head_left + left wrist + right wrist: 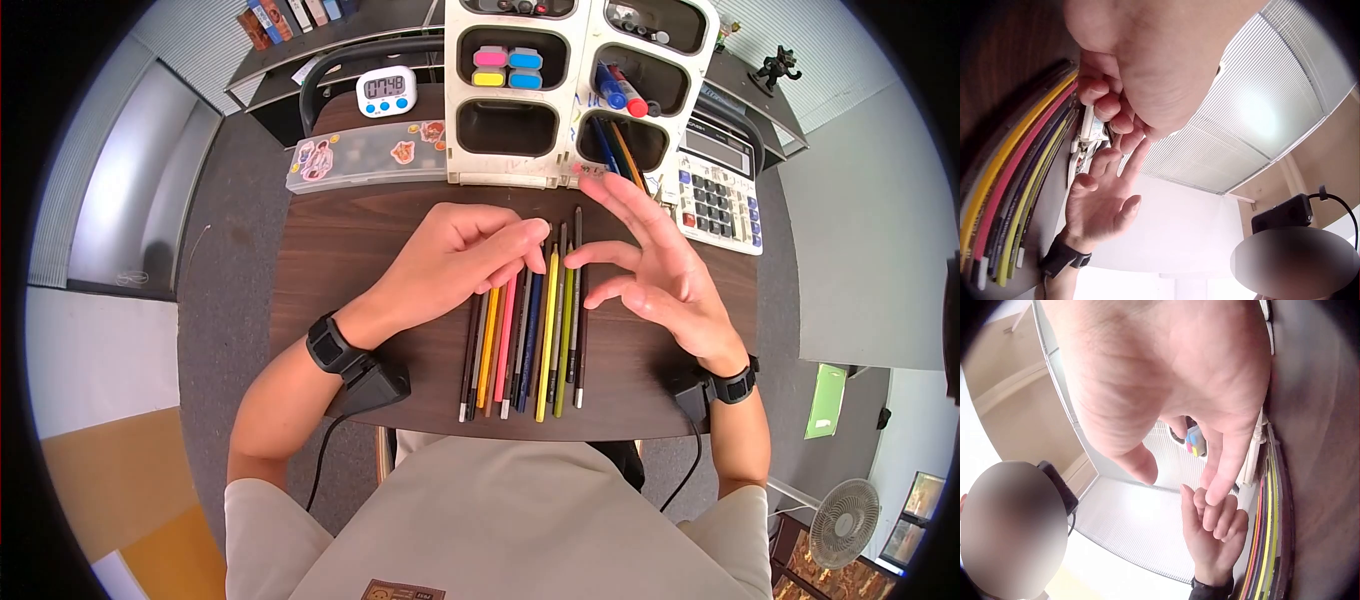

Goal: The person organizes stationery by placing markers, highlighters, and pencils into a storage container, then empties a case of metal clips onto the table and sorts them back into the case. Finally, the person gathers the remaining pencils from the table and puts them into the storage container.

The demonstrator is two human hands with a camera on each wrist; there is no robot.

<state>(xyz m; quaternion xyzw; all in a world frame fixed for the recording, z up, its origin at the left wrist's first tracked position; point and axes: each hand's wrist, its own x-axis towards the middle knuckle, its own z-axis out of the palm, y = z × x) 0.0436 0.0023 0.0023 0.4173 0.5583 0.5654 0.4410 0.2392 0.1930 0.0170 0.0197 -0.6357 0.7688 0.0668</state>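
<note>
A row of coloured pencils (522,335) lies side by side on a dark wood desk (340,250), tips pointing away from the person seated over them. The left hand (462,255) rests on the upper ends of the row, its fingers curled down over the tips of the pink, blue and dark pencils; the knuckles cover the contact, so whether this grip pinches one pencil or only presses on several cannot be told from the head view. The left wrist view, filled by the palm, shows the curled fingers (1100,100) bunched together above the row, but the pencil ends are hidden there too. The right hand (655,265) hovers just right of the row, its grip spread and holding nothing, forefinger stretched toward a white organiser (575,75) at the back of the desk, thumb near the outermost dark pencil without clearly touching it.

The organiser's top is cut off by the frame; its compartments hold highlighters (507,68), markers (620,92) and a few pencils. A calculator (718,190) is partly covered by the organiser's corner and the right fingertips. A clear pencil case (365,155) with stickers and a digital timer (386,91) sit at the left rear. The right wrist view is mostly palm, with the pencils squeezed into a thin band at its edge.
</note>
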